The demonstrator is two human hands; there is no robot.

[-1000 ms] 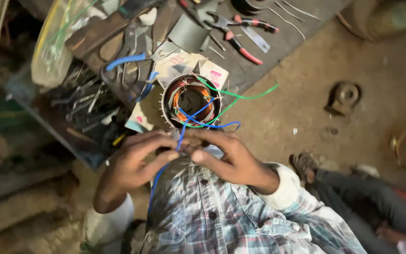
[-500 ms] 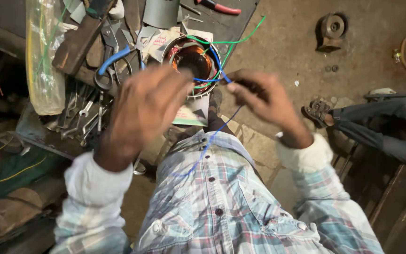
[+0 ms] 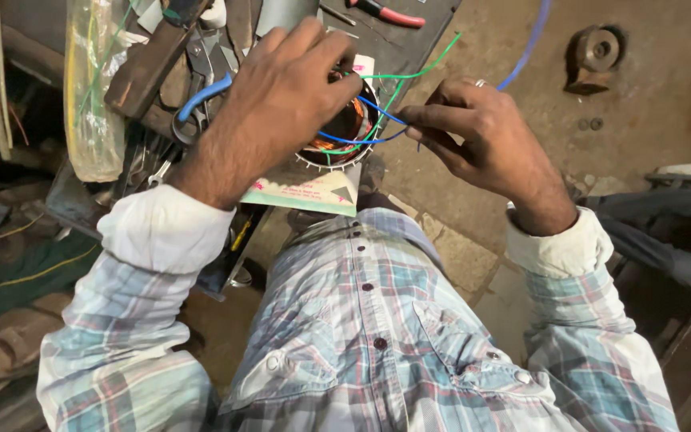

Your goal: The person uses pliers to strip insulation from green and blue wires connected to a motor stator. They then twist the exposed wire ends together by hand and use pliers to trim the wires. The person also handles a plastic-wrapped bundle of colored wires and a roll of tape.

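Observation:
My left hand (image 3: 277, 100) lies over a round motor stator (image 3: 344, 136) with orange copper windings, fingers spread across its top and gripping it. My right hand (image 3: 481, 140) is beside it to the right, fingertips pinched on a blue wire (image 3: 365, 138) that loops out of the stator and runs up past the hand. A green wire (image 3: 409, 76) also leaves the stator toward the upper right. The stator rests on a light paper card (image 3: 305, 192) at the edge of a dark workbench (image 3: 409, 40). Most of the stator is hidden by my left hand.
The workbench holds blue-handled pliers (image 3: 201, 96), red-handled pliers (image 3: 389, 14), a wooden block (image 3: 141, 72) and a clear plastic bag (image 3: 93, 96). A round metal part (image 3: 597, 52) lies on the dirt floor at upper right. Another person's legs (image 3: 681, 224) are at right.
My view has moved closer. My left hand has settled on top of the stator. My right hand has pulled the blue wire out to the right of it.

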